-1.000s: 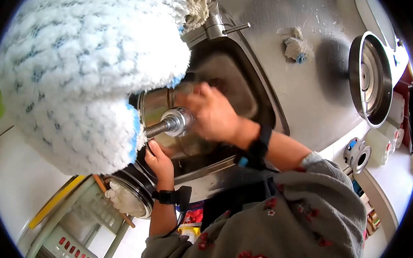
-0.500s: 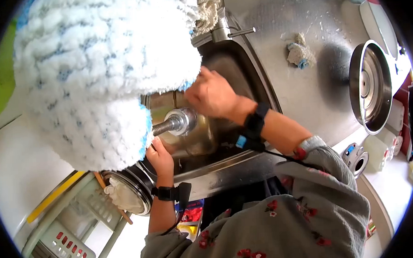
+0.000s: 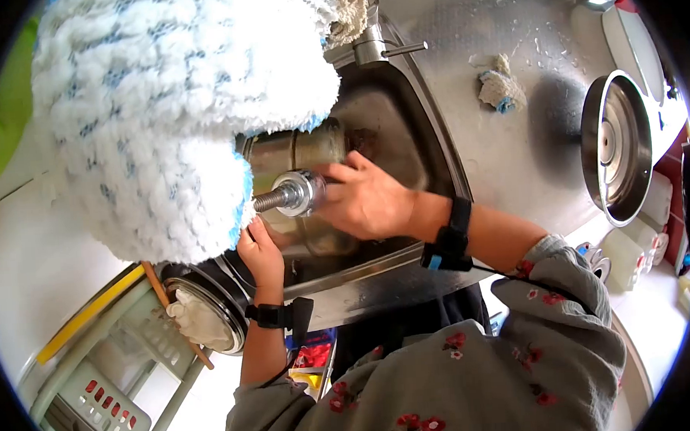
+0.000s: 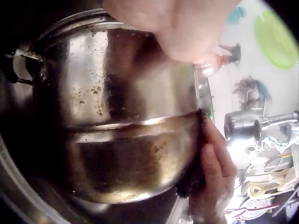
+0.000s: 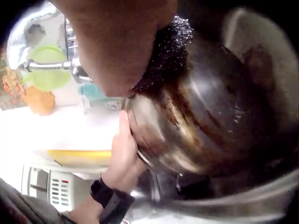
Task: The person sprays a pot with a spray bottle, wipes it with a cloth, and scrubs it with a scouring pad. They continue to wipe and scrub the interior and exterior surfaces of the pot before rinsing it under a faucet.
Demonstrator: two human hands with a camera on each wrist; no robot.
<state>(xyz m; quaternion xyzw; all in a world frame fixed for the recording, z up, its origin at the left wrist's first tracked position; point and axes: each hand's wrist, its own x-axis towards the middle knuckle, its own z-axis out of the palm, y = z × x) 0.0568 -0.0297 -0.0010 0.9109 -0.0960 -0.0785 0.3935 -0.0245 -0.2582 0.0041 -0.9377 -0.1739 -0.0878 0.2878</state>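
Observation:
A stained steel pot (image 4: 103, 88) lies on its side in the sink, with brown scorch marks on its wall and a loop handle (image 4: 28, 65) at one edge. My left hand (image 3: 260, 255) grips the pot near its rim; in the right wrist view its thumb lies along the outside. Pressed to the pot's wall under my right hand (image 3: 372, 202) is a dark, glittering steel wool scourer (image 5: 170, 51). The right fingers are curled over it. From the head view, the chrome tap head (image 3: 298, 193) on its spring hose hangs in front of the pot and hides part of it.
Fluffy white-and-blue fabric (image 3: 176, 115) fills the upper left of the head view. A crumpled cloth (image 3: 501, 90) lies on the wet steel counter right of the sink (image 3: 426, 125). Farther right stands a shallow steel pan (image 3: 618, 146). A plastic rack (image 3: 97, 408) is at lower left.
My right hand has swept back and forth over the pot, going away from me, then back towards me. The left hand keeps its hold at the rim.

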